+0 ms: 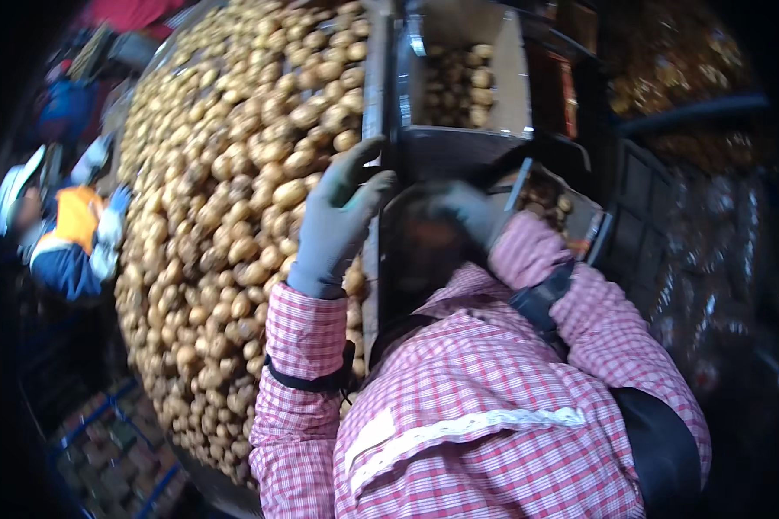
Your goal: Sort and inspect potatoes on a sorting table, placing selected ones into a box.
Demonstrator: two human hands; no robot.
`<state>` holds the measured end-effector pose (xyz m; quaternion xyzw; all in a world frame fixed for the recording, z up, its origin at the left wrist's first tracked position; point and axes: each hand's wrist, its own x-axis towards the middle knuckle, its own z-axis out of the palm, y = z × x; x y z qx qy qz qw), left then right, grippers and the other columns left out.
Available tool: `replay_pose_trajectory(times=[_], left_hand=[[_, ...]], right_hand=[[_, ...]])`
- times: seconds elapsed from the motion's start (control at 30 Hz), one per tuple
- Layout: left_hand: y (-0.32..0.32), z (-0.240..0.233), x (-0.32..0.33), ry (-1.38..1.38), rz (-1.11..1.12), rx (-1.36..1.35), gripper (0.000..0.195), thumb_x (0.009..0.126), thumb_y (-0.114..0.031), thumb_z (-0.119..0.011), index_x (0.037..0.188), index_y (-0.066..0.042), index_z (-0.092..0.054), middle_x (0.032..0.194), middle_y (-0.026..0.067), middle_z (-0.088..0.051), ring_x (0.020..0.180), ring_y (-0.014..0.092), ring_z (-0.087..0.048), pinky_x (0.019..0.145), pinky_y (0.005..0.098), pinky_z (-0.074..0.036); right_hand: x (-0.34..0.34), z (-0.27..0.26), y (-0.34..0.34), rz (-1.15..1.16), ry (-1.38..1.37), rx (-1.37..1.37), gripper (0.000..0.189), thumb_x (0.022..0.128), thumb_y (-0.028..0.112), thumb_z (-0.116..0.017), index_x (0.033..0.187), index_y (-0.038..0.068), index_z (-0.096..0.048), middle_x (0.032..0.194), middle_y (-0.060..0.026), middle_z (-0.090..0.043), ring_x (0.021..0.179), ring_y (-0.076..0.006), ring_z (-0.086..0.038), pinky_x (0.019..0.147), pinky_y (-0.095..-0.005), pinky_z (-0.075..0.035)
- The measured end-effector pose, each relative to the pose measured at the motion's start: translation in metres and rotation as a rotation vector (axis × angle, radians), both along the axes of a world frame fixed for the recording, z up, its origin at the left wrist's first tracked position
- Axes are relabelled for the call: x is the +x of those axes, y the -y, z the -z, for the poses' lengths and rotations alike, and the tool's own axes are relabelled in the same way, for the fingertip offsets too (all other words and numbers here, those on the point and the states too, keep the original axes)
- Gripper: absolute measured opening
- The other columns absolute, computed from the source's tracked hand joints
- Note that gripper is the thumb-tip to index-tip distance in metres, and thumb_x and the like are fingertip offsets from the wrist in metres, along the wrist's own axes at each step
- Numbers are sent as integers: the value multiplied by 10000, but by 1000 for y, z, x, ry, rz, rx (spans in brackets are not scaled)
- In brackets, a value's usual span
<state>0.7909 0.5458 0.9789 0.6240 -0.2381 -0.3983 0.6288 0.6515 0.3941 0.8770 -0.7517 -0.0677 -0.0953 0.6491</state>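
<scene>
Many potatoes (234, 214) cover a wide sorting surface on the left of the view. My left hand (347, 217), in a grey glove, is raised over the metal edge (375, 71) of this surface, fingers parted and bent, nothing seen between them. My right hand (467, 211), also gloved, is blurred by motion near an open box (584, 224) with dark contents; whether it holds anything cannot be told. Ahead stands an open cardboard box (511, 71) partly filled with potatoes.
Across the potatoes at the left, a person (78, 214) in an orange vest and light hat reaches towards the heap. Grey crates (642, 201) and shiny plastic bags (707, 279) lie on the right. A blue-framed rack or crate (113, 422) is at the lower left.
</scene>
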Motion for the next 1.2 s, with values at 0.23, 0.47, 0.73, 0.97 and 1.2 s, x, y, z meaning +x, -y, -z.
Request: replay_pose_trajectory(times=[0.23, 0.47, 0.73, 0.97, 1.2], left_hand=[[-192, -1, 47, 143, -646, 172, 326, 974, -72, -578, 1288, 5, -626, 1164, 55, -678, 1000, 91, -625, 881, 232, -504], [-256, 33, -22, 22, -935, 322, 298, 981, -107, -569, 1247, 9, -636, 1136, 69, -669, 925, 118, -654, 816, 247, -552], [-241, 39, -46, 0, -953, 275, 301, 988, -88, -564, 1270, -12, -635, 1170, 38, -654, 961, 86, -631, 831, 219, -535], [-257, 55, -27, 377, -1137, 491, 305, 960, -104, -627, 1243, 8, -644, 1135, 113, -683, 1015, 161, -634, 906, 292, -507], [-246, 57, 14, 922, -766, 1122, 385, 814, -208, -722, 1176, -87, -672, 1213, 149, -647, 1073, 318, -627, 963, 422, -494]], right_hand=[[44, -36, 219, 591, -248, 388, 397, 988, 228, -563, 1323, 15, -574, 1191, -90, -648, 1061, -166, -638, 936, -276, -513], [133, -82, -10, -54, -596, 74, 330, 953, 181, -656, 1264, 76, -624, 974, 3, -655, 791, -62, -610, 674, -203, -525], [153, -9, -100, -287, -218, -502, 447, 873, 191, -707, 1295, 85, -606, 1110, -66, -684, 998, -131, -631, 890, -281, -521], [182, -17, -95, -219, -430, 86, 441, 877, 126, -691, 1304, 56, -605, 1111, -35, -675, 947, -96, -615, 828, -258, -520], [211, -67, -110, -255, -383, 181, 411, 927, 125, -661, 1326, 62, -586, 1138, -25, -667, 845, -64, -606, 720, -216, -526]])
